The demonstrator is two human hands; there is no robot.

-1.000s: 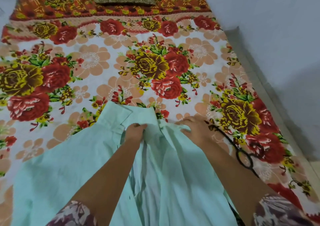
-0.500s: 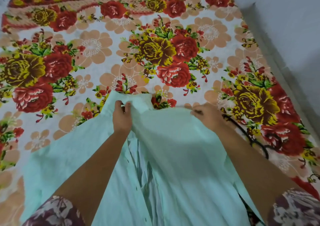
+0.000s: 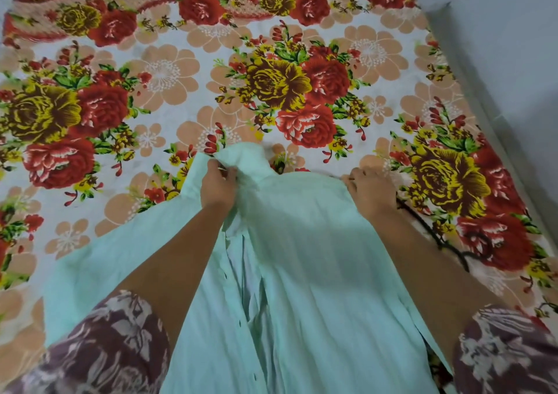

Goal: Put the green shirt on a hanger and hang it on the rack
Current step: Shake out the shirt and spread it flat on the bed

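Note:
The pale green shirt (image 3: 302, 257) lies spread on the bed in front of me, its button front open down the middle. My left hand (image 3: 218, 185) pinches the fabric at the collar, which is bunched up. My right hand (image 3: 372, 190) grips the shirt's right shoulder edge. A black hanger (image 3: 444, 239) lies on the bedsheet just right of my right forearm, partly hidden by the arm and the shirt; its hook curls toward the right.
The bed is covered by a floral sheet (image 3: 169, 70) with red and yellow roses. A grey wall (image 3: 507, 46) runs along the bed's right edge. No rack is in view.
The shirt's right front panel has been drawn up toward the collar and spread smoother. My left hand shifted from the placket up to the collar. The view has tilted down, so the pillow is out of sight.

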